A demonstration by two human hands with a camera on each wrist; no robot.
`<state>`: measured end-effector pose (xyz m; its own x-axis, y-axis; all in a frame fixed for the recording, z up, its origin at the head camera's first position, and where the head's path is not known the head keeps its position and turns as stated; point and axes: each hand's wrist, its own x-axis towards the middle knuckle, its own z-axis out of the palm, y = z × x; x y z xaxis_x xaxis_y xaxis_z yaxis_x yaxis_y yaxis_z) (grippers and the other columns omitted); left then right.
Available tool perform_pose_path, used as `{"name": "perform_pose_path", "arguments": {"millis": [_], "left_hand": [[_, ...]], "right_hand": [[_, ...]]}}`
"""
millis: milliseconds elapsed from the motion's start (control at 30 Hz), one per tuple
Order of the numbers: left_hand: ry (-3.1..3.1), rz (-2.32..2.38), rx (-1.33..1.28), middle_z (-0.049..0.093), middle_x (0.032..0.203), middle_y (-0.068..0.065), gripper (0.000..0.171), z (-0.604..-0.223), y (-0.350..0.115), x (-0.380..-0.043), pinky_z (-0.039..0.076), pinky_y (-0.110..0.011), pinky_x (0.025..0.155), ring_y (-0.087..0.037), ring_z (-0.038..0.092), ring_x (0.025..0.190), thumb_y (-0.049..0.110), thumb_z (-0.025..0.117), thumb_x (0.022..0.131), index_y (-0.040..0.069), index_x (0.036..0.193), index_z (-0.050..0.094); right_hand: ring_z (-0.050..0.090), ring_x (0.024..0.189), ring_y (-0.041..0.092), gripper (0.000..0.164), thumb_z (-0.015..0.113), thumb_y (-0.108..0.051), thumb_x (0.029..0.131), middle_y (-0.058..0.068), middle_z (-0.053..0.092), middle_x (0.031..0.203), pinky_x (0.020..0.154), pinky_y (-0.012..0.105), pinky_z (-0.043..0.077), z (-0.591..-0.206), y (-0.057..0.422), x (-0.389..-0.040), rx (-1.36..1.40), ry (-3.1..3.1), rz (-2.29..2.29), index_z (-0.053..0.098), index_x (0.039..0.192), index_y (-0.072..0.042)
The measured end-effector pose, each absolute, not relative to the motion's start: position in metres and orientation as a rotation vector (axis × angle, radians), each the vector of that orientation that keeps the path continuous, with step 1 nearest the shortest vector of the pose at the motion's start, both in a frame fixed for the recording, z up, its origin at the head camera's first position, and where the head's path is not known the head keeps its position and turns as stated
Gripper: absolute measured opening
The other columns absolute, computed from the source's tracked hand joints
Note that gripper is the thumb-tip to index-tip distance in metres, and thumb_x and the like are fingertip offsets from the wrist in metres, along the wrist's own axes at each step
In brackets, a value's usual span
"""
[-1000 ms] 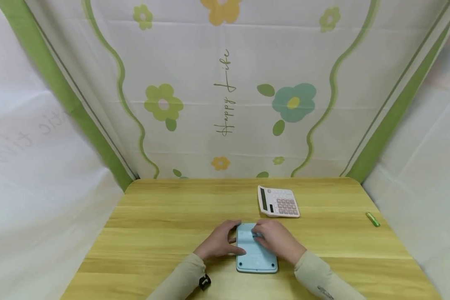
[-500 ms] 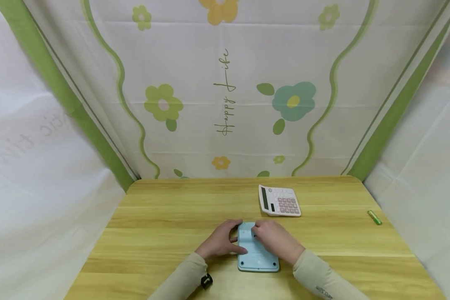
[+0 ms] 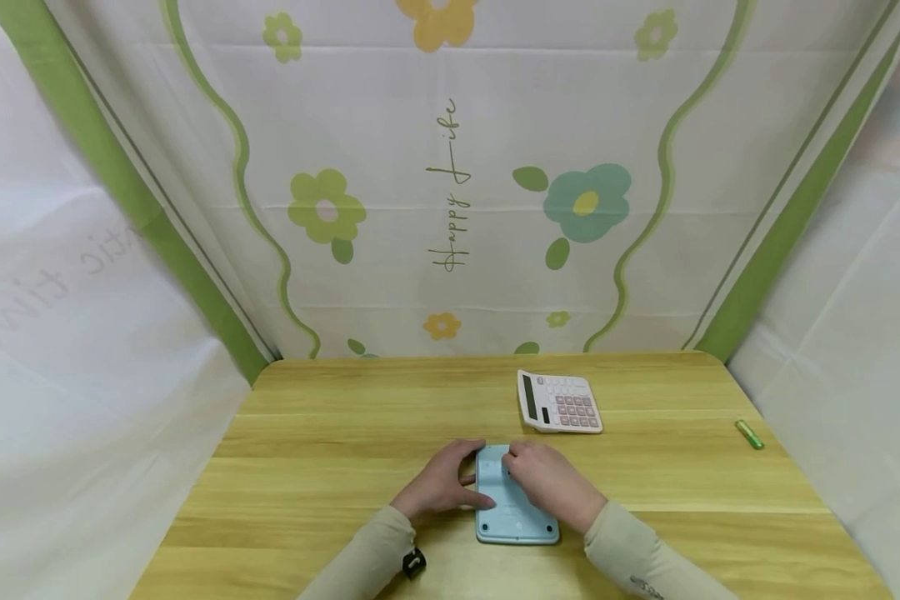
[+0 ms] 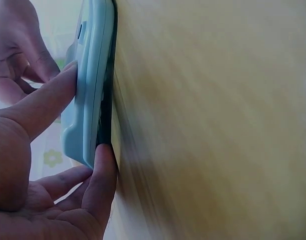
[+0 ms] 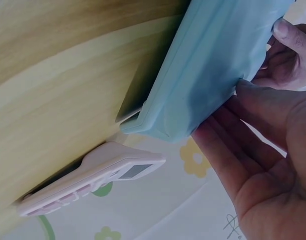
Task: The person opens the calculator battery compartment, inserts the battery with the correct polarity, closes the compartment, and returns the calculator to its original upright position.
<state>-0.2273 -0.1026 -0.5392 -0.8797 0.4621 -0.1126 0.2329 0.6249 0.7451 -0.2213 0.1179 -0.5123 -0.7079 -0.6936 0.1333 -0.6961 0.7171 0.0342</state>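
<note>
A light blue calculator lies face down on the table, its back and two dark round feet showing. My left hand grips its left side, thumb on the back; in the left wrist view the left fingers reach the calculator's end and lower edge. My right hand bends over the upper part of the back. In the right wrist view, the thumb and fingertips of that right hand close on the raised part of the calculator's back. Whatever lies under those fingertips is hidden.
A white calculator with pinkish keys lies face up behind the blue one. Far to the right on the wooden table is a small green cylinder that looks like a battery. Flower-printed cloth hangs behind the table.
My right fingers have curled in closer on the upper back of the blue calculator, covering the small spot seen between them earlier. The left hand keeps its grip.
</note>
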Motion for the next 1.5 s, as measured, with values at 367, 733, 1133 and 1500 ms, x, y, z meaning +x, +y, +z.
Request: {"name": "perform_pose_path", "arguments": {"millis": [367,733,1133,1500], "left_hand": [[2.561,1.110,0.560,0.049,0.155,-0.013,0.094,-0.540,-0.102,-0.227,0.042,-0.048,0.119,-0.031,0.047,0.144,0.034,0.093,0.078,0.006,0.155,0.046],[2.529,1.148,0.547,0.048,0.155,-0.014,0.093,-0.537,-0.102,-0.227,0.049,-0.040,0.113,-0.031,0.047,0.143,0.030,0.093,0.078,0.006,0.155,0.046],[2.525,1.157,0.539,0.049,0.155,-0.011,0.094,-0.543,-0.103,-0.228,0.052,-0.033,0.109,-0.028,0.048,0.142,0.033,0.093,0.078,0.008,0.155,0.045],[2.537,1.144,0.540,0.049,0.154,-0.012,0.094,-0.542,-0.102,-0.229,0.051,-0.035,0.110,-0.029,0.049,0.141,0.034,0.093,0.078,0.008,0.155,0.046]], "right_hand": [[0.064,0.075,0.015,0.019,0.083,0.000,0.082,0.005,0.068,0.088,0.065,0.028,0.057,-0.511,0.118,-0.219,1.149,-2.762,0.006,0.074,0.098,-0.007],[0.065,0.078,0.015,0.019,0.080,0.001,0.084,0.004,0.070,0.091,0.071,0.028,0.060,-0.503,0.119,-0.223,1.155,-2.833,0.053,0.076,0.100,-0.007],[0.065,0.081,0.013,0.024,0.080,0.000,0.083,0.002,0.070,0.095,0.073,0.027,0.060,-0.503,0.123,-0.227,1.150,-2.892,0.128,0.077,0.105,-0.010],[0.069,0.086,0.014,0.021,0.073,-0.006,0.094,0.004,0.072,0.100,0.076,0.028,0.061,-0.501,0.130,-0.230,1.164,-2.879,0.291,0.078,0.113,-0.010]]}}
